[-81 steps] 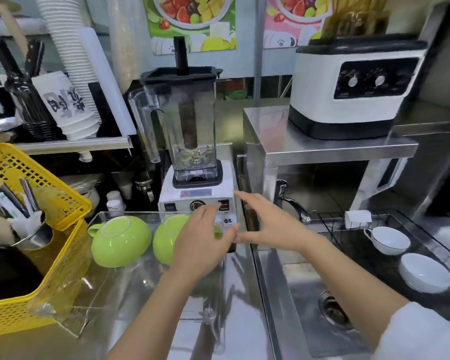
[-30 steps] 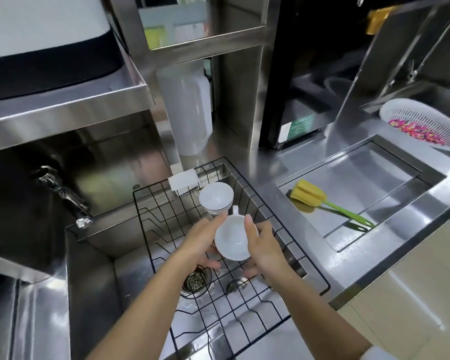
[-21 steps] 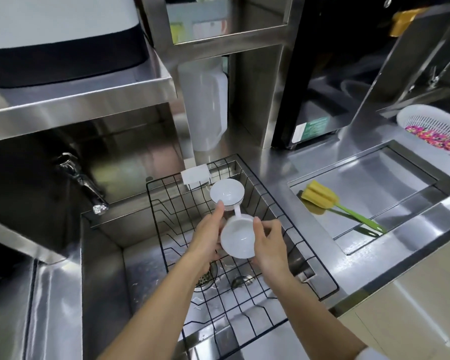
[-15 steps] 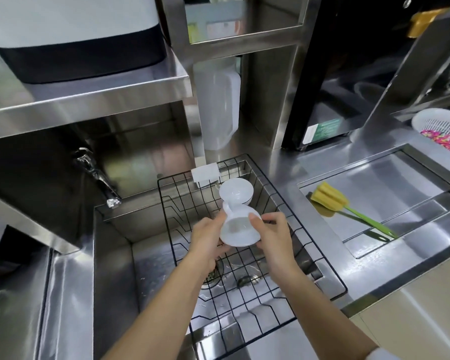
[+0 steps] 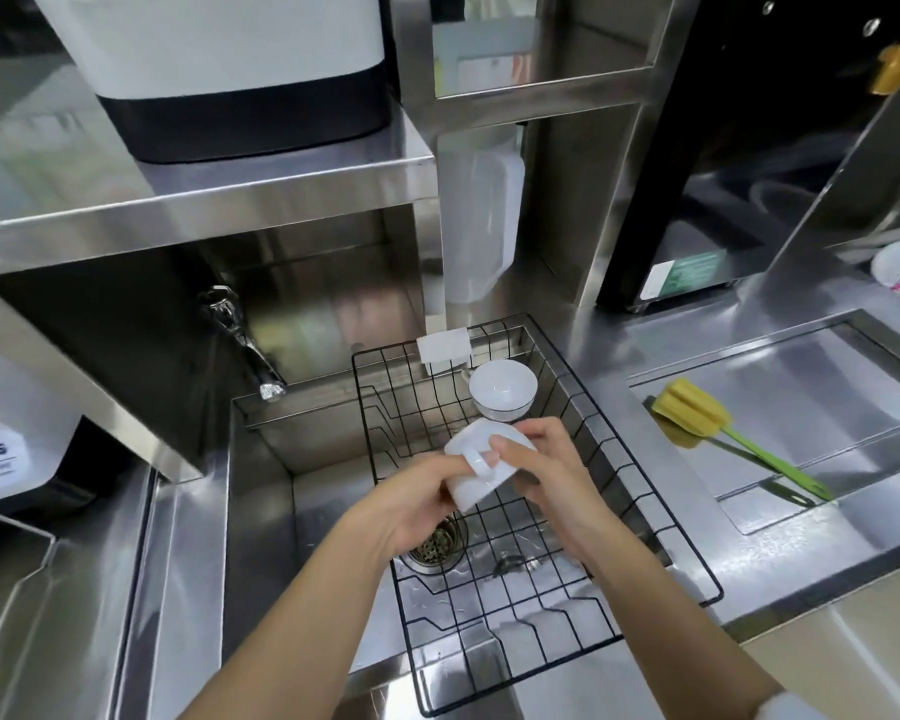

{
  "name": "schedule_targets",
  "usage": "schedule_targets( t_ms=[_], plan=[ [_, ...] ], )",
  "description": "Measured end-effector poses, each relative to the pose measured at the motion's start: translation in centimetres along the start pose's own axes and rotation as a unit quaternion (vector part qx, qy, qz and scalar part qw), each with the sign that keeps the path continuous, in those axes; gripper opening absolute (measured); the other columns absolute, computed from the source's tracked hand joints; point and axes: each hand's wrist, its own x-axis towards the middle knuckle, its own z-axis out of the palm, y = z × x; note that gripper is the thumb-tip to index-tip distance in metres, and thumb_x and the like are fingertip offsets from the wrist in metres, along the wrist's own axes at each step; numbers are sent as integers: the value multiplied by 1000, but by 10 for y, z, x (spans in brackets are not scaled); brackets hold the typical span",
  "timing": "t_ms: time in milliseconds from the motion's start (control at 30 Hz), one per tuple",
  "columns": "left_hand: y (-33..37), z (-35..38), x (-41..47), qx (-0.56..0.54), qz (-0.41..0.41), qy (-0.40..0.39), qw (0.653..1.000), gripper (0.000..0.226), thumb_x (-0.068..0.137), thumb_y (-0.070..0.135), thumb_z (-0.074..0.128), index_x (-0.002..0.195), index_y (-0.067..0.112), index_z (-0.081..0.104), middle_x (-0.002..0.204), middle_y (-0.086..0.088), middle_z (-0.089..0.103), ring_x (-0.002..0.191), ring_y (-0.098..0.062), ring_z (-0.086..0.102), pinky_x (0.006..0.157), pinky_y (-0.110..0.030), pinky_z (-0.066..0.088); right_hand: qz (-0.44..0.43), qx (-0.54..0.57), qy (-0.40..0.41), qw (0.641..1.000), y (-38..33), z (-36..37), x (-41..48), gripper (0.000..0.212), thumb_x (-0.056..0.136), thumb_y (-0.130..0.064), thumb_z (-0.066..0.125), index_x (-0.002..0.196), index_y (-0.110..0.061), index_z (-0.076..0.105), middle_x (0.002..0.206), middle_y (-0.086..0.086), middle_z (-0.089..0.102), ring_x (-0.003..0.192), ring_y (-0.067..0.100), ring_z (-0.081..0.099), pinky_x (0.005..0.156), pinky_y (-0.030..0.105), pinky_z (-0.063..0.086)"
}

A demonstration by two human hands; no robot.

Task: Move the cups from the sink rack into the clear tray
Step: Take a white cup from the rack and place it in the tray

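Observation:
Both my hands hold a white handled cup [image 5: 476, 462] above the black wire sink rack [image 5: 645, 491]. The cup is tipped over, its handle facing me. My left hand [image 5: 417, 493] grips it from the left and below. My right hand [image 5: 546, 467] grips it from the right, fingers over the top. A second white cup [image 5: 502, 389] stands upright at the far end of the rack. At the bottom left, a clear edge [image 5: 17, 553] may be the clear tray's corner.
The rack spans a steel sink with a drain [image 5: 435, 543] and a faucet [image 5: 240, 345] at its back left. A yellow sponge brush [image 5: 697, 415] lies in the right basin. A translucent jug [image 5: 476, 220] stands behind the rack, under a steel shelf.
Earlier my hands were at the green cups in the clear tray by the blender. Since then I lifted a white cup off the rack and turned it from mouth-up onto its side.

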Motion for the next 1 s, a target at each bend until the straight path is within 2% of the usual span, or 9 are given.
schedule_targets(
  t_ms=[133,233,333,400,467,567,667,833,1000],
  plan=[
    [-2,-6,-5,15,18,63,998,62,54,24,83,109,4,63,96,-6,69,83,-16,59,69,-24,45,12,22,-84,996,-7,0,0,56,68,-27,75,118,-12,55,107,5,66,95,14,64,85,30,50],
    [1,-12,-11,70,58,107,990,81,43,49,85,112,12,62,111,-10,68,88,-18,63,72,-27,45,18,-2,-132,991,-15,5,0,51,72,-31,68,118,-11,58,108,5,67,97,14,63,87,29,47],
    [8,-14,-29,113,107,133,979,78,43,60,78,108,18,63,110,-5,68,90,-16,62,75,-28,44,8,-18,-151,988,-27,16,-2,48,73,-32,69,113,-9,60,102,3,68,97,15,62,94,33,47],
    [13,-16,-42,107,144,152,972,75,46,58,72,108,18,63,104,-1,69,89,-14,62,76,-29,46,-4,-26,-155,988,-36,30,-5,51,71,-35,71,113,-9,60,101,2,67,95,14,62,89,30,47],
    [19,-22,-55,88,171,164,967,70,48,55,73,108,20,64,105,-1,71,94,-16,65,87,-37,51,-27,-35,-166,985,-43,47,-8,54,69,-39,70,115,-12,59,105,3,66,95,13,63,86,27,48],
    [28,-39,-76,62,191,171,965,71,49,52,78,112,23,64,115,-2,69,107,-20,64,101,-48,46,-64,-69,-177,980,-50,75,-12,48,71,-41,71,112,-19,61,111,4,66,99,14,63,92,34,49],
    [36,-54,-102,67,217,189,955,70,52,52,76,114,22,63,115,-2,68,109,-20,63,103,-48,43,-94,-101,-184,973,-56,106,-19,50,69,-46,69,113,-24,61,118,3,64,109,18,60,100,41,46],
    [45,-85,-159,78,276,236,928,62,51,50,72,105,19,67,104,2,70,99,-15,64,88,-30,49,-128,-109,-242,955,-66,158,-39,48,69,-38,70,113,-19,61,110,0,68,103,14,63,88,29,51],
    [37,-128,-214,59,312,258,912,57,59,42,73,109,14,65,99,-3,70,88,-11,65,70,-19,49,-174,-183,-295,922,-71,218,-64,41,71,-18,76,108,-23,60,103,-8,66,85,-11,61,67,10,49]
  ],
)
